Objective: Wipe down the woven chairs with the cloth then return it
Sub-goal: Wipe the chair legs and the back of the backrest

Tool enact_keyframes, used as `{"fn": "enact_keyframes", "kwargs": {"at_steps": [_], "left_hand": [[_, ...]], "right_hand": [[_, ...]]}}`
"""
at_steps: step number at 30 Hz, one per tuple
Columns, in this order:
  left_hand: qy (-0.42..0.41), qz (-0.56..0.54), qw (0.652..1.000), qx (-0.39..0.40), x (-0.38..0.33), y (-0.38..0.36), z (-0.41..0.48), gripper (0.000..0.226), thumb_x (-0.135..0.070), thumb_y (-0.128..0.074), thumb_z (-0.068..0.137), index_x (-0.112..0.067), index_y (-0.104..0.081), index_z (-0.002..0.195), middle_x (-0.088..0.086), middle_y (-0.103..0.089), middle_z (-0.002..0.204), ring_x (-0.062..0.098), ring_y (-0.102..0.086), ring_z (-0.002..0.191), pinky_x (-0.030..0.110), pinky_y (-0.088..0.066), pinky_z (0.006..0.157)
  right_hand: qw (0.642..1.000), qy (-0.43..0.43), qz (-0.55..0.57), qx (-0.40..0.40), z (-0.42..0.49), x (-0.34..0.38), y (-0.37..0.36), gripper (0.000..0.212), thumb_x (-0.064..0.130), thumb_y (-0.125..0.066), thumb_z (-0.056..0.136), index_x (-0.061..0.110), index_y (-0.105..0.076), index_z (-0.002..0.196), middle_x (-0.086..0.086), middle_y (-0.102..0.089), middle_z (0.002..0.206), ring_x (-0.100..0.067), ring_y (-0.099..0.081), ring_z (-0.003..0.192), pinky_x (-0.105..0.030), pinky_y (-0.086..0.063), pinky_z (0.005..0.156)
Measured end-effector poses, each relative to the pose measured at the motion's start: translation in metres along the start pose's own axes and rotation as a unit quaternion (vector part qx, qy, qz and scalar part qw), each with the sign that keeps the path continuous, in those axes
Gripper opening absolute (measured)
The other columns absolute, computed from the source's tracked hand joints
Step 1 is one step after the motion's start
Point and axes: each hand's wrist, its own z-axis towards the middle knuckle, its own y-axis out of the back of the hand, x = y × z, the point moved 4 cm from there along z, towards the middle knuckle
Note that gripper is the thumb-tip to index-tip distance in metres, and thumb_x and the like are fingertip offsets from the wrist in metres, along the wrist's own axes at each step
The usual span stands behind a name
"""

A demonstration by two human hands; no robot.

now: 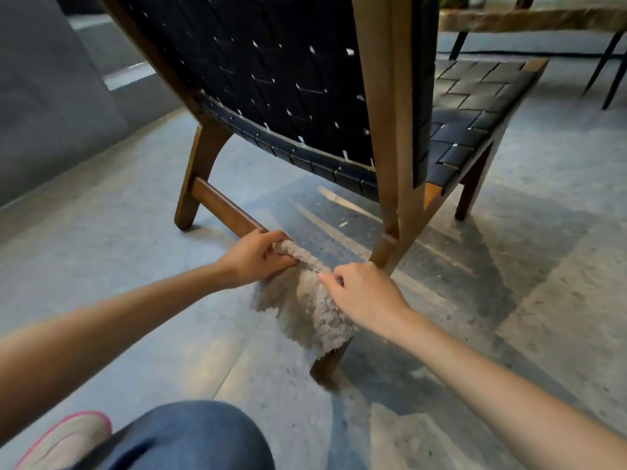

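A wooden chair (390, 106) with black woven straps on its back and seat stands in front of me, seen from behind. A fluffy beige cloth (302, 300) is draped over the chair's low rear crossbar (224, 206), hiding the bar's right half. My left hand (256, 257) grips the cloth's upper left end on the bar. My right hand (358, 291) pinches the cloth's right part, next to the rear right leg (330, 362).
A grey concrete floor (509, 300) surrounds the chair. A wooden table (529, 18) with thin black legs stands at the back right. A grey wall or step (51, 96) rises at the left. My knee (190, 439) and shoe (68, 439) are at the bottom.
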Motion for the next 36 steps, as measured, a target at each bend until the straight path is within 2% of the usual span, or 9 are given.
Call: {"fn": "enact_keyframes", "kwargs": {"at_steps": [3, 7, 12, 16, 19, 22, 26, 30, 36], "left_hand": [[-0.015, 0.065, 0.997, 0.05, 0.022, 0.001, 0.025, 0.042, -0.043, -0.059, 0.088, -0.015, -0.057, 0.119, 0.004, -0.056, 0.102, 0.013, -0.048, 0.086, 0.019, -0.038, 0.064], [-0.052, 0.089, 0.992, 0.071, 0.058, 0.002, 0.063, 0.025, -0.046, -0.054, 0.09, -0.022, -0.049, 0.088, 0.0, -0.05, 0.087, 0.016, -0.048, 0.079, 0.022, -0.037, 0.066], [-0.144, 0.099, 0.982, 0.067, 0.104, 0.013, 0.109, 0.041, -0.054, -0.054, 0.086, -0.013, -0.059, 0.091, 0.003, -0.056, 0.087, 0.018, -0.053, 0.078, 0.026, -0.044, 0.066], [-0.229, 0.133, 0.964, 0.024, 0.121, 0.007, 0.14, 0.047, -0.066, -0.051, 0.079, -0.023, -0.046, 0.063, -0.006, -0.039, 0.076, 0.012, -0.041, 0.065, 0.026, -0.032, 0.051], [-0.29, 0.087, 0.952, 0.036, 0.121, 0.002, 0.148, 0.051, -0.066, -0.053, 0.077, -0.024, -0.039, 0.053, -0.004, -0.045, 0.091, 0.014, -0.043, 0.079, 0.025, -0.031, 0.06], [-0.31, 0.02, 0.946, 0.092, 0.118, -0.003, 0.153, 0.047, -0.062, -0.06, 0.078, -0.017, -0.061, 0.067, -0.013, -0.054, 0.098, 0.009, -0.049, 0.089, 0.022, -0.038, 0.073], [-0.337, -0.092, 0.924, 0.159, 0.121, -0.004, 0.154, 0.041, -0.053, -0.069, 0.076, -0.025, -0.043, 0.061, -0.012, -0.043, 0.049, 0.001, -0.044, 0.048, 0.014, -0.032, 0.048], [-0.354, -0.112, 0.915, 0.161, 0.13, 0.001, 0.165, 0.034, -0.051, -0.066, 0.08, -0.023, -0.047, 0.072, -0.011, -0.038, 0.05, 0.004, -0.039, 0.046, 0.02, -0.028, 0.046], [-0.368, -0.076, 0.913, 0.161, 0.139, 0.006, 0.161, 0.023, -0.039, -0.062, 0.088, -0.017, -0.055, 0.09, -0.011, -0.048, 0.059, 0.013, -0.048, 0.061, 0.029, -0.034, 0.055]], "right_hand": [[0.998, -0.012, -0.04, 0.05, 0.026, 0.008, -0.015, 0.05, 0.042, -0.039, 0.1, 0.017, -0.044, 0.057, -0.002, -0.047, 0.055, -0.018, -0.048, 0.053, -0.03, -0.035, 0.05], [0.993, -0.034, -0.095, 0.058, 0.07, 0.019, -0.037, 0.046, 0.039, -0.038, 0.101, 0.016, -0.043, 0.061, -0.002, -0.046, 0.06, -0.02, -0.047, 0.057, -0.032, -0.035, 0.052], [0.973, -0.151, -0.162, 0.068, 0.121, 0.02, -0.06, 0.015, 0.024, -0.044, 0.098, 0.017, -0.051, 0.088, -0.005, -0.055, 0.089, -0.025, -0.056, 0.082, -0.034, -0.04, 0.064], [0.961, -0.243, -0.129, 0.017, 0.142, 0.015, -0.071, 0.016, 0.015, -0.045, 0.095, 0.02, -0.05, 0.081, -0.006, -0.064, 0.078, -0.021, -0.065, 0.072, -0.033, -0.053, 0.069], [0.949, -0.308, -0.068, 0.009, 0.138, 0.017, -0.075, 0.017, 0.009, -0.042, 0.096, 0.018, -0.057, 0.095, -0.004, -0.068, 0.065, -0.008, -0.063, 0.049, -0.027, -0.057, 0.059], [0.938, -0.341, -0.06, 0.011, 0.128, 0.027, -0.073, 0.014, 0.013, -0.044, 0.095, 0.009, -0.058, 0.093, -0.005, -0.068, 0.069, -0.011, -0.061, 0.049, -0.027, -0.055, 0.054], [0.926, -0.363, -0.103, -0.013, 0.117, 0.038, -0.065, 0.033, 0.029, -0.048, 0.095, 0.016, -0.04, 0.066, 0.0, -0.046, 0.06, -0.014, -0.045, 0.052, -0.029, -0.038, 0.051], [0.918, -0.374, -0.121, -0.052, 0.107, 0.047, -0.059, 0.035, 0.03, -0.05, 0.093, 0.017, -0.039, 0.063, 0.003, -0.041, 0.057, -0.013, -0.04, 0.05, -0.029, -0.027, 0.048], [0.891, -0.425, -0.149, -0.062, 0.091, 0.075, -0.06, 0.015, 0.028, -0.057, 0.092, 0.022, -0.06, 0.078, 0.006, -0.055, 0.063, -0.01, -0.053, 0.062, -0.027, -0.038, 0.052]]}}
